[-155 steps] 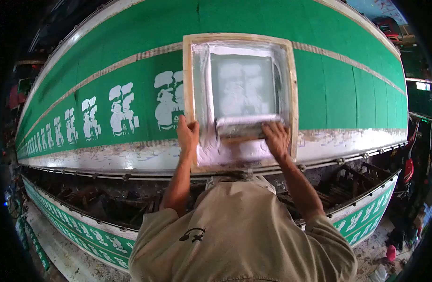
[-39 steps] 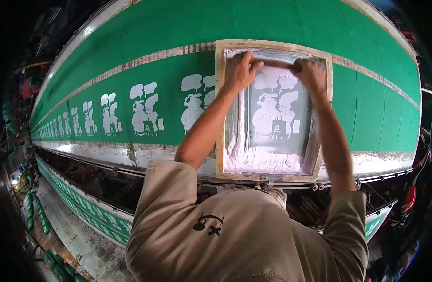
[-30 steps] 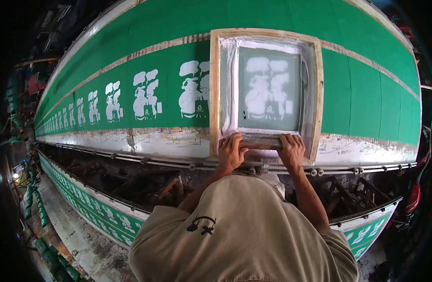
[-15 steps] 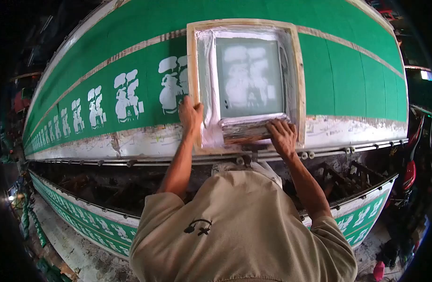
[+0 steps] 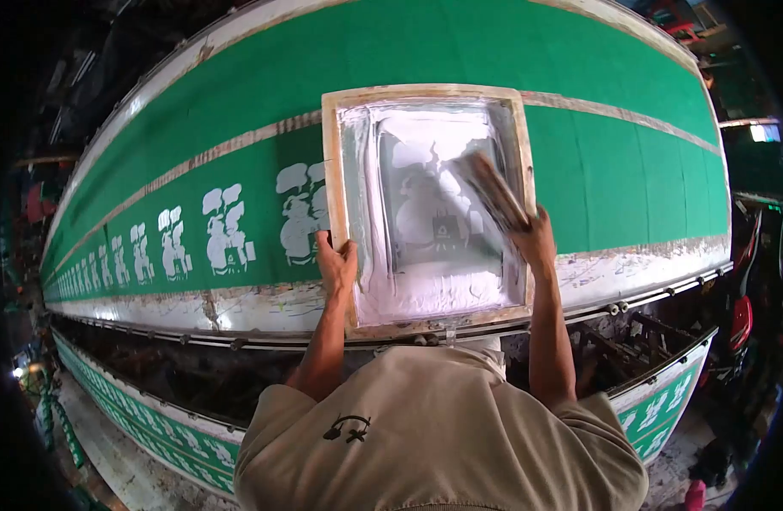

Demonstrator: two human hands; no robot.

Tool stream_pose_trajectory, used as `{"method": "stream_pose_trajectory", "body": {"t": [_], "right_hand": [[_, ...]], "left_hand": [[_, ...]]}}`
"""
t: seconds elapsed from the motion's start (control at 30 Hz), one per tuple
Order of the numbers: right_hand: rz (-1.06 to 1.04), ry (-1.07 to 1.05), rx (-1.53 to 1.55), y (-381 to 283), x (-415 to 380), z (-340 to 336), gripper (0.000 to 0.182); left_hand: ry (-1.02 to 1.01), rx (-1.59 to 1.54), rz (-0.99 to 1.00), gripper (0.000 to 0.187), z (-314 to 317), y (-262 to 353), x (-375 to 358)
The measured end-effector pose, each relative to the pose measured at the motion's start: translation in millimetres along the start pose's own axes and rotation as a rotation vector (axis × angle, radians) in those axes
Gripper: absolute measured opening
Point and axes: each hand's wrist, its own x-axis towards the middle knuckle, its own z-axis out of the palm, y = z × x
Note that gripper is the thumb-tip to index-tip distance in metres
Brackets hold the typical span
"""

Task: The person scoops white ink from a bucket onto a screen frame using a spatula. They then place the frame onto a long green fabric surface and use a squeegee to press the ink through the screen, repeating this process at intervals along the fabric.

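Observation:
A wooden-framed printing screen lies over green fabric on a long table. My left hand is closed on the frame's left side, thumb upward along the wood. In my right hand is a squeegee, slanted over the right part of the mesh and blurred at its upper end. White ink forms a thick band along the bottom of the screen and streaks its left side. Through the mesh shows a figure design in white and grey.
White printed figures run in a row to the left on the green fabric. A metal rail with knobs edges the table. Behind me stands another table with printed green fabric. Something red is at the far right.
My right hand has lifted the squeegee from the screen's lower edge and turned it steeply over the right side. My left hand stays at the frame. The whole view has shifted, with the screen lower.

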Motion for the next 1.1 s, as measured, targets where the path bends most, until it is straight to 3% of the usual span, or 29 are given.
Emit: {"method": "stream_pose_trajectory", "body": {"t": [0.07,0.17,0.2,0.27,0.4,0.47,0.6,0.67,0.7,0.73,0.8,0.87,0.93,0.97,1.03,1.07,1.1], "right_hand": [[0.206,-0.255,0.996,92.1,-10.4,2.2,0.042],[0.172,-0.216,0.972,205.7,50.7,-2.4,0.045],[0.297,-0.233,0.933,201.1,64.1,-46.3,0.043],[0.301,-0.189,0.845,238.9,83.9,-67.2,0.041],[0.301,-0.100,0.804,299.3,67.5,-60.2,0.042],[0.324,-0.163,0.906,301.1,40.1,-69.1,0.051],[0.262,-0.181,0.763,301.5,27.8,-57.8,0.059],[0.068,-0.072,0.180,294.1,12.1,-51.1,0.058],[0.184,-0.081,0.019,271.1,1.0,-51.5,0.054],[0.037,0.030,-0.150,239.4,-11.9,-61.0,0.044],[-0.337,0.035,-0.142,195.8,23.4,-77.9,0.033],[-0.618,-0.048,-0.081,180.0,121.3,-62.7,0.023],[-0.706,-0.151,-0.069,133.7,222.7,-70.3,0.013],[-0.688,-0.147,0.058,115.5,261.7,-66.6,0.013],[-0.547,-0.161,-0.078,102.3,289.6,-44.9,0.014],[-0.435,-0.122,-0.167,100.7,285.8,-29.2,0.013],[-0.481,-0.026,-0.117,112.4,263.7,-18.6,0.017]], "left_hand": [[0.041,-0.102,0.039,0.042,38.6,12.0,-7.6],[0.053,-0.152,0.019,0.048,131.6,73.6,-28.0],[0.039,-0.086,0.028,0.049,152.3,108.6,-40.0],[0.057,-0.050,0.050,0.049,200.1,125.0,-56.5],[0.018,-0.049,-0.010,0.042,199.6,156.9,-103.9],[0.154,0.043,0.301,0.037,215.1,120.3,-107.8],[0.041,0.270,0.381,0.036,199.2,116.6,-101.4],[0.000,0.360,0.443,0.040,196.3,116.5,-97.1],[0.066,0.287,0.516,0.046,191.2,132.7,-100.5],[0.041,0.124,0.472,0.050,189.5,150.9,-106.2],[-0.111,-0.238,0.499,0.050,205.0,183.9,-88.4],[-0.150,-0.045,0.894,0.047,218.8,227.3,-23.7],[-0.175,0.077,0.976,0.041,233.3,267.7,42.5],[-0.254,0.053,0.890,0.039,250.3,278.8,83.3],[-0.350,0.039,0.792,0.038,268.3,273.1,94.8],[-0.199,-0.007,0.751,0.036,286.4,260.8,82.0],[-0.048,-0.050,0.712,0.035,298.6,247.5,70.9]]}}
